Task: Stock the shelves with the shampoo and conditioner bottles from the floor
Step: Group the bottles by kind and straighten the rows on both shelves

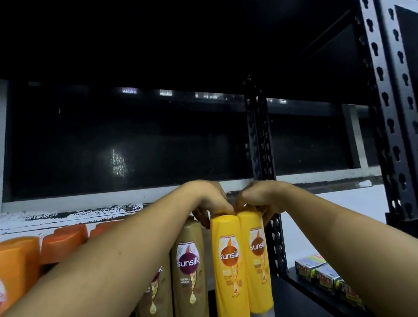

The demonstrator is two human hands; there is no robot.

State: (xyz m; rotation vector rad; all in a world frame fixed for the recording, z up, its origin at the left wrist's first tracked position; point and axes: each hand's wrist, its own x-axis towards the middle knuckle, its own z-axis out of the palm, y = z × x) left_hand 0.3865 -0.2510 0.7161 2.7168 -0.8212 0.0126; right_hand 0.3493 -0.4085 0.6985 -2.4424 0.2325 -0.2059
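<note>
Black metal shelf [301,311] bears two glossy yellow bottles [230,270]; left hand [208,198] and right hand [259,198] curl fingers round their tops.

You have two yellow bottles [231,277] standing side by side and, just left of them, two beige bottles [189,279], the second one mostly hidden. Farther left you can count at least four orange bottles [63,237], though part of that row is covered, so there may be more. On the right you have three small boxes [325,279] in a line.
</note>
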